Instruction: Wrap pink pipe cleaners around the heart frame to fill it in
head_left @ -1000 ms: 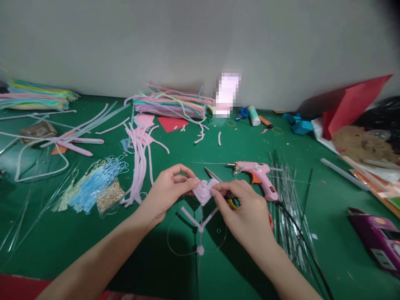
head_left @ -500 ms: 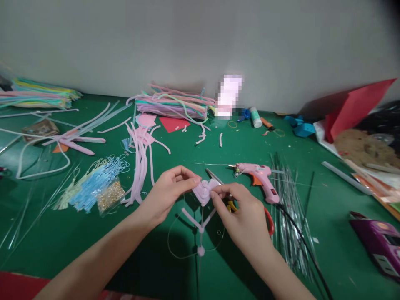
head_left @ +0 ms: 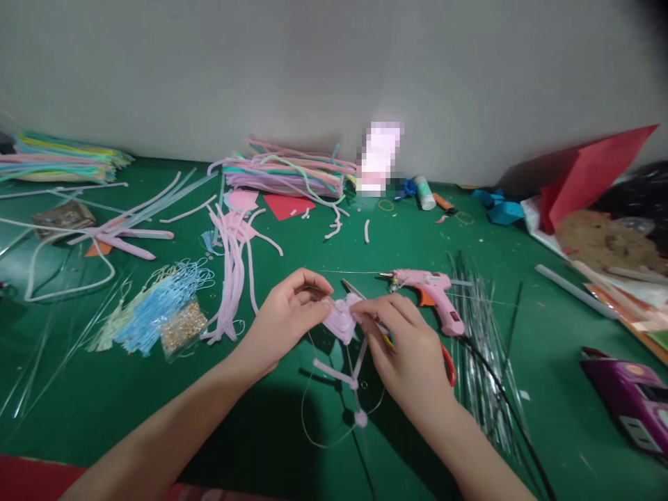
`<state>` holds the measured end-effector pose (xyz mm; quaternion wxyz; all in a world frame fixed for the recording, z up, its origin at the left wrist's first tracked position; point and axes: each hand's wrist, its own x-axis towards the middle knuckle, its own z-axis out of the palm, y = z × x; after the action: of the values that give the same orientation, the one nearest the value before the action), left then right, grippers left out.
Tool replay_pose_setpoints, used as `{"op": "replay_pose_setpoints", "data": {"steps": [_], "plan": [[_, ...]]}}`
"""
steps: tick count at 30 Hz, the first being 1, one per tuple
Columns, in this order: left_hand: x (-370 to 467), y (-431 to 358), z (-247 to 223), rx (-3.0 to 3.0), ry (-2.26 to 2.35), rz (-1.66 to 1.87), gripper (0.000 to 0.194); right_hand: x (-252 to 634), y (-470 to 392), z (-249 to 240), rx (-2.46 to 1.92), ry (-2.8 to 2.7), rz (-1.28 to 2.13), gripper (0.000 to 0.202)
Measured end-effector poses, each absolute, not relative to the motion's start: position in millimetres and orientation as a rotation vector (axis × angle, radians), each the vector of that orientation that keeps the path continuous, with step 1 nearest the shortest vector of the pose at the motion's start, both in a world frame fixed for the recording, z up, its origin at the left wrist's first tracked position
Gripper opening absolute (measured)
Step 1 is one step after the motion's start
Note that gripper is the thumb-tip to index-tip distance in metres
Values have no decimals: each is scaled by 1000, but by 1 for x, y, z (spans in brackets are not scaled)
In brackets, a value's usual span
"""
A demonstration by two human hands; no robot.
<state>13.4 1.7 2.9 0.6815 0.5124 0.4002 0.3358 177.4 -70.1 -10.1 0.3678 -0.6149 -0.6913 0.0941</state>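
Between both hands is a pale lilac heart (head_left: 340, 323) made of coiled pipe cleaner. My left hand (head_left: 295, 309) pinches its left side, and my right hand (head_left: 399, 341) pinches its right side. Below the heart hangs a thin stem with a V-shaped lilac piece (head_left: 334, 372) and a small lilac ball (head_left: 360, 418) lower down. A fine clear thread (head_left: 313, 435) loops beside the stem. Scissors (head_left: 355, 289) lie partly hidden behind my right hand, their blade tips and a red handle showing.
A pink glue gun (head_left: 431, 285) with a black cord lies right of the hands, over thin wires (head_left: 485, 376). Lilac pipe cleaners (head_left: 232, 278), blue tassels (head_left: 159, 313) and a bag of gold beads (head_left: 182, 327) lie left. A purple device (head_left: 631, 396) sits far right.
The heart has shifted slightly right, and its hanging stem has swung to the right, now slanting. Both hands keep their pinch on the heart.
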Motion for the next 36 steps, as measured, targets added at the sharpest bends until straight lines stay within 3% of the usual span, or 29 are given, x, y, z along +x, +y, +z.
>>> {"op": "replay_pose_setpoints", "data": {"steps": [13, 22, 36], "plan": [[9, 1, -2, 1092, 671, 840, 18, 183, -70, -2, -1476, -1782, 227, 19], [13, 1, 2, 968, 822, 979, 12, 176, -67, 5, -1432, -1822, 185, 17], [14, 1, 5, 832, 838, 794, 17, 172, -65, 3, -1443, -1807, -18, 18]]}}
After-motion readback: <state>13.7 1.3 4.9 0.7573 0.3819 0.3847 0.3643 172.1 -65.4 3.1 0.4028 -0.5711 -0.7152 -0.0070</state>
